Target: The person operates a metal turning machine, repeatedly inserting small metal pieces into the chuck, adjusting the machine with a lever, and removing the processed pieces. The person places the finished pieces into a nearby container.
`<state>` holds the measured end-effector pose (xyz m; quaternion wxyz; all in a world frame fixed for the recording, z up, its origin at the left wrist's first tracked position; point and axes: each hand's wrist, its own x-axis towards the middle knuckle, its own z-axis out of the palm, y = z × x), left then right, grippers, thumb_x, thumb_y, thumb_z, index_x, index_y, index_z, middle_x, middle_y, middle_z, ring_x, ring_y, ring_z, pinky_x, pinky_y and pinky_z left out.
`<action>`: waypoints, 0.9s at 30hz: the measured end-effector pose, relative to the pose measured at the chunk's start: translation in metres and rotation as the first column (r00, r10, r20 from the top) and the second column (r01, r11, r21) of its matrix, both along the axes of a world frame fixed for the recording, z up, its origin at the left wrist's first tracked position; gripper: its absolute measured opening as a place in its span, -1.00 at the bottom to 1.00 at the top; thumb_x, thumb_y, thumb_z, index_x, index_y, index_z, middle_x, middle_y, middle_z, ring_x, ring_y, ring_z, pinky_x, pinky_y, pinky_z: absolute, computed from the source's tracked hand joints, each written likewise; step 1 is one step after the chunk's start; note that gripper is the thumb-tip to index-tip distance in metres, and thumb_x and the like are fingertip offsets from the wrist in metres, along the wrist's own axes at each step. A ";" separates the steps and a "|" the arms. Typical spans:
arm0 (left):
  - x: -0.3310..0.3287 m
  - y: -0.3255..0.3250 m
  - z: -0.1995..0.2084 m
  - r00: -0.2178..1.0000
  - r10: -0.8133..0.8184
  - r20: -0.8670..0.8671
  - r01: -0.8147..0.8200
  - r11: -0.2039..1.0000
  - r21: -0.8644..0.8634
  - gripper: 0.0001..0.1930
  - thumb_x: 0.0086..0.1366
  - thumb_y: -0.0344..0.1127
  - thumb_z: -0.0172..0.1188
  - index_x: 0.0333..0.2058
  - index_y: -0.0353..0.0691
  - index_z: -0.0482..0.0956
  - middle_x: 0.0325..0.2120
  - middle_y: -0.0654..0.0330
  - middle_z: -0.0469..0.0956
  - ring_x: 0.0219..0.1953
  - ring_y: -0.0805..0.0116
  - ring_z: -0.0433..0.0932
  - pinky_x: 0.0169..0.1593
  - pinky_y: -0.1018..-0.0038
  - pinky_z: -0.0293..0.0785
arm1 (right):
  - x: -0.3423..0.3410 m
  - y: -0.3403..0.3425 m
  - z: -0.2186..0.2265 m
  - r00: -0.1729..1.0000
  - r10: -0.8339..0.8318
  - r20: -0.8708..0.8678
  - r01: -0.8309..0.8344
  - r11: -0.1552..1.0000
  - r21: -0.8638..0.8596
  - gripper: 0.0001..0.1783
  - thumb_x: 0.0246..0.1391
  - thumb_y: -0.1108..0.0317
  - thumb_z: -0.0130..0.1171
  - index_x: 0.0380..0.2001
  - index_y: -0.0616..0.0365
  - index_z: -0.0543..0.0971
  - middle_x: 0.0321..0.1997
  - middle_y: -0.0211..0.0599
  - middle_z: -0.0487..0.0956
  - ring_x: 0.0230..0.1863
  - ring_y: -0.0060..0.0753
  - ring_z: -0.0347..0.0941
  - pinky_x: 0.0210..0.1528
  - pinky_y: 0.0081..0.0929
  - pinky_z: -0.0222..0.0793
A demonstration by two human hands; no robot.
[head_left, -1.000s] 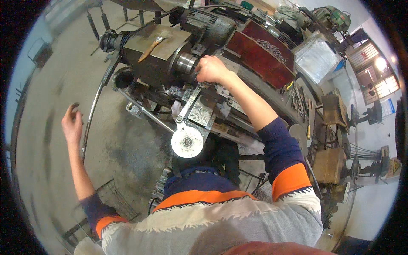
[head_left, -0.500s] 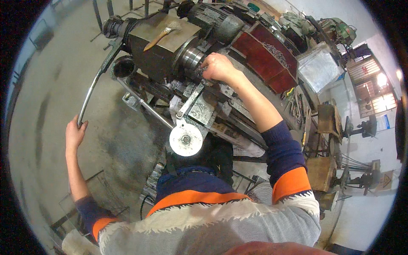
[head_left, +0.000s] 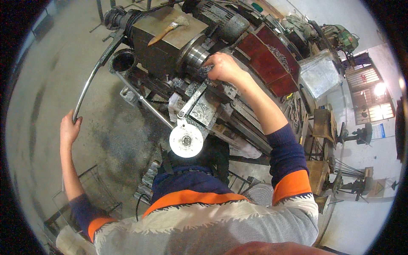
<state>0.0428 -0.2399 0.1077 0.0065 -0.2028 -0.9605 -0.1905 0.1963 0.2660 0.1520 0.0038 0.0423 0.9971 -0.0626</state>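
My left hand is closed round the lower end of a long, bent metal lever, which runs up to the left end of a lathe-like machine. My right hand is at the front of the shiny round spindle nose, fingers curled in toward it. Whatever those fingers hold is hidden by the hand. Dark metal shavings lie just under the fingertips. Below sits a slide with a flat metal arm and a white round handwheel, close to my body. A wooden-handled brush rests on top of the headstock.
Behind my right forearm stands a dark red tray with metal chips in it. A motor sits at the back. A silvery sheet-covered box and several long tools are to the right. A slanting metal bar crosses left of the handwheel.
My left hand has shifted a little outward to the left together with the lever's end. The right hand stays at the spindle nose, and the whole view has turned slightly.
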 end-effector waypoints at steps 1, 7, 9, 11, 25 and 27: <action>-0.002 -0.002 -0.002 1.000 0.008 0.023 -0.008 1.000 -0.009 -0.72 0.01 -0.33 0.19 -0.33 -0.36 0.40 -0.56 -0.15 0.43 -0.40 -0.16 0.42 -0.35 0.16 0.32 | -0.001 -0.003 0.003 1.000 0.001 -0.007 -0.001 1.000 -0.015 -0.57 -0.52 0.33 0.11 -0.37 0.13 0.61 -0.37 -0.07 0.55 -0.26 -0.08 0.44 -0.16 -0.32 0.36; -0.015 -0.009 -0.017 0.992 0.034 -0.122 -0.058 0.979 -0.197 -0.77 0.02 -0.35 0.13 -0.32 -0.28 0.46 -0.49 -0.09 0.49 -0.36 -0.07 0.47 -0.28 0.16 0.38 | -0.005 -0.020 0.027 0.986 -0.133 0.103 0.145 0.982 -0.124 -0.60 -0.49 0.32 0.13 -0.39 0.14 0.61 -0.47 0.03 0.53 -0.41 -0.08 0.49 -0.29 -0.36 0.40; -0.027 -0.012 -0.012 0.982 0.078 -0.173 -0.127 0.947 -0.296 -0.78 0.01 -0.35 0.11 -0.31 -0.25 0.49 -0.45 -0.06 0.50 -0.33 -0.02 0.49 -0.24 0.19 0.41 | -0.004 -0.022 0.033 0.977 -0.171 0.126 0.191 0.967 -0.166 -0.60 -0.49 0.32 0.14 -0.39 0.16 0.61 -0.48 0.04 0.53 -0.42 -0.11 0.50 -0.30 -0.38 0.40; -0.052 -0.017 0.005 0.968 0.157 -0.195 -0.227 0.878 -0.421 -0.76 0.01 -0.36 0.09 -0.29 -0.21 0.52 -0.41 -0.04 0.52 -0.31 0.02 0.50 -0.21 0.21 0.43 | -0.006 -0.020 0.034 0.979 -0.162 0.124 0.183 0.967 -0.178 -0.60 -0.48 0.32 0.12 -0.40 0.19 0.61 -0.51 0.05 0.53 -0.44 -0.15 0.50 -0.33 -0.40 0.39; -0.086 -0.038 -0.009 0.985 -0.044 -0.168 -0.022 0.928 -0.372 -0.85 -0.14 -0.49 0.05 -0.49 -0.25 0.48 -0.54 -0.06 0.50 -0.39 -0.03 0.50 -0.30 0.17 0.42 | 0.000 -0.021 0.031 0.999 -0.045 -0.027 0.039 0.982 -0.185 -0.60 -0.46 0.35 0.10 -0.39 0.24 0.58 -0.43 0.05 0.52 -0.38 -0.05 0.48 -0.29 -0.33 0.36; -0.110 -0.043 0.005 0.987 -0.023 -0.159 -0.053 0.887 -0.459 -0.88 -0.15 -0.49 0.06 -0.52 -0.26 0.47 -0.57 -0.05 0.50 -0.42 -0.03 0.50 -0.34 0.18 0.42 | 0.001 -0.028 0.036 0.997 -0.083 -0.004 0.082 0.981 -0.175 -0.63 -0.47 0.37 0.10 -0.43 0.27 0.57 -0.44 0.03 0.52 -0.37 -0.06 0.47 -0.27 -0.36 0.35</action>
